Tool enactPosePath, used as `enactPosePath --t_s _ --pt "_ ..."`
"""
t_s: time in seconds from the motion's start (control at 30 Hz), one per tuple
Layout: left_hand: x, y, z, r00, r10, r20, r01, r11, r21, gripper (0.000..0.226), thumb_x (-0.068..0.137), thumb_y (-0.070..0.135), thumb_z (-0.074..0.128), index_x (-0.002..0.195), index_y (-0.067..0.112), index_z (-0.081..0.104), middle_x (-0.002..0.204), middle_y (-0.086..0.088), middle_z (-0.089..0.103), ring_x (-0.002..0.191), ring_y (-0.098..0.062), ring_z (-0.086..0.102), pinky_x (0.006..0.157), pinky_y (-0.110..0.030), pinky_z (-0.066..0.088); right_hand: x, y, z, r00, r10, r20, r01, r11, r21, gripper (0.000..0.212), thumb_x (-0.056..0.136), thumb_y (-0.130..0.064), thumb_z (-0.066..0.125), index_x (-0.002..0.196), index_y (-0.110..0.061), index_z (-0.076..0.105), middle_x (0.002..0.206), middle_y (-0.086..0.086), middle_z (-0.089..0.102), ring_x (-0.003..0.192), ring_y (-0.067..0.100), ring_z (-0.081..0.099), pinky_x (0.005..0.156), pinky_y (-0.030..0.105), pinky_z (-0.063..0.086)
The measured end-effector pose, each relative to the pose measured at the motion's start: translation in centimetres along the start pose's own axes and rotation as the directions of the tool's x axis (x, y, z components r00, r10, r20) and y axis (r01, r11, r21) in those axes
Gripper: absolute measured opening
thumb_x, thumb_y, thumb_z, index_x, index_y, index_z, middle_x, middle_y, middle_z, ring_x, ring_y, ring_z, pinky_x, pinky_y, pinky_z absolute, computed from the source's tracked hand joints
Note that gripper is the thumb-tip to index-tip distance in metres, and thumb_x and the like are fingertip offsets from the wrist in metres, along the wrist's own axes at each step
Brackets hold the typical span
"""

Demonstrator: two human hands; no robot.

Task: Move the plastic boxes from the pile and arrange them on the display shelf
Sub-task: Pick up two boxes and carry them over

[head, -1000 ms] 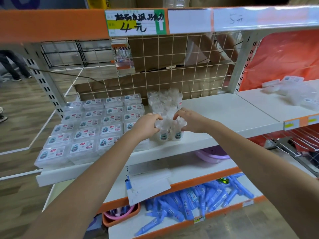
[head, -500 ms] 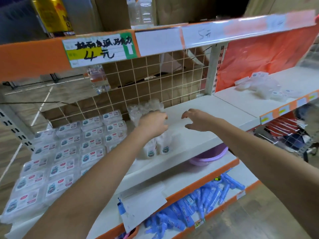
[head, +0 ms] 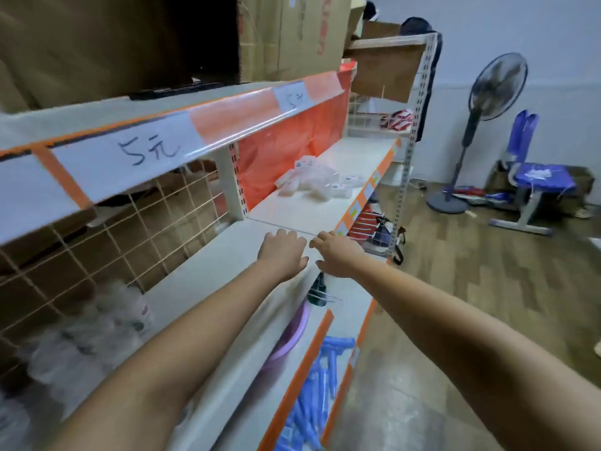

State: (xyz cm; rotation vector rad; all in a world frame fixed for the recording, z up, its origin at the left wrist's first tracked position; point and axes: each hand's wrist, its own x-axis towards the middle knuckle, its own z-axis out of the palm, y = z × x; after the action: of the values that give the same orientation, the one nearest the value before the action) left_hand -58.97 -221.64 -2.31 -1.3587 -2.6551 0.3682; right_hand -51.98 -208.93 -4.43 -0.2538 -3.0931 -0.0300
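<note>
Both hands, left (head: 283,253) and right (head: 338,255), had let go, empty and spread, reaching toward the pile (head: 317,183) for more boxes.

- We cannot make out the clear plastic boxes (head: 91,340) at lower left: motion blur smears them into a pale mass, and their labels are unreadable.
- The pile of boxes (head: 317,183) further along the display shelf (head: 208,275) is too small for us to count.
- Our left hand (head: 283,252) and right hand (head: 338,253) show only their backs; palms and fingertips are hidden from us.
- The frame's bottom edge cuts off the blue packets (head: 312,398).
</note>
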Motion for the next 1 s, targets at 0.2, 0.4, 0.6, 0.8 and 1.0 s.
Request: enactPosePath --t_s 0.2,0.4,0.6,0.8,1.0 --pt "10.8 5.1 0.0 0.998 0.014 0.053 -0.006 0.987 -0.158 0.045 0.096 0.045 0.039 0.13 0.018 0.049 0.132 -0.008 0.049 0.122 -0.029 0.042 0.095 -0.041 0.038 2.5 11.9 0.4 0.986 0.159 0.049 -0.163 0.983 0.084 0.05 0.09 -0.026 0.053 0.136 -0.012 0.042 0.134 0.011 0.045 0.125 0.033 0.042 0.097 0.044 0.043" --pt "22.5 8.9 -1.6 0.998 -0.03 0.054 0.045 0.949 -0.313 0.044 0.092 0.046 0.045 0.125 0.018 0.054 0.128 -0.009 0.055 0.119 -0.029 0.049 0.089 -0.038 0.044 6.2 24.5 0.2 0.969 0.238 0.061 -0.243 0.966 0.085 0.047 0.089 -0.036 0.056 0.128 -0.01 0.048 0.122 0.012 0.051 0.115 0.033 0.048 0.093 0.043 0.045" --pt "30.7 10.4 -2.2 0.994 -0.108 0.015 0.108 0.957 -0.268 0.048 0.093 0.047 0.044 0.13 0.018 0.053 0.133 -0.012 0.051 0.123 -0.031 0.045 0.094 -0.039 0.041 10.9 32.8 0.8 0.961 0.27 0.069 -0.276 0.953 0.124 0.047 0.088 -0.027 0.056 0.132 -0.013 0.046 0.126 0.011 0.05 0.116 0.029 0.046 0.095 0.044 0.045" --pt "37.6 7.8 -2.0 0.982 -0.187 -0.01 0.181 0.964 -0.195 0.051 0.093 0.049 0.042 0.132 0.016 0.05 0.133 -0.012 0.049 0.126 -0.031 0.04 0.096 -0.04 0.038 18.5 36.1 2.0 0.981 0.185 0.051 -0.191 0.967 0.167 0.051 0.089 -0.038 0.057 0.134 -0.017 0.045 0.132 0.01 0.048 0.12 0.029 0.045 0.096 0.042 0.044" --pt "45.2 2.7 -1.2 0.958 -0.288 0.003 0.283 0.94 -0.191 0.054 0.093 0.05 0.042 0.135 0.017 0.048 0.137 -0.011 0.047 0.128 -0.03 0.039 0.097 -0.042 0.038 28.2 38.0 1.1 0.996 0.05 0.067 -0.06 0.987 0.152 0.053 0.094 -0.034 0.053 0.141 -0.016 0.037 0.142 0.009 0.039 0.13 0.028 0.036 0.104 0.043 0.038"
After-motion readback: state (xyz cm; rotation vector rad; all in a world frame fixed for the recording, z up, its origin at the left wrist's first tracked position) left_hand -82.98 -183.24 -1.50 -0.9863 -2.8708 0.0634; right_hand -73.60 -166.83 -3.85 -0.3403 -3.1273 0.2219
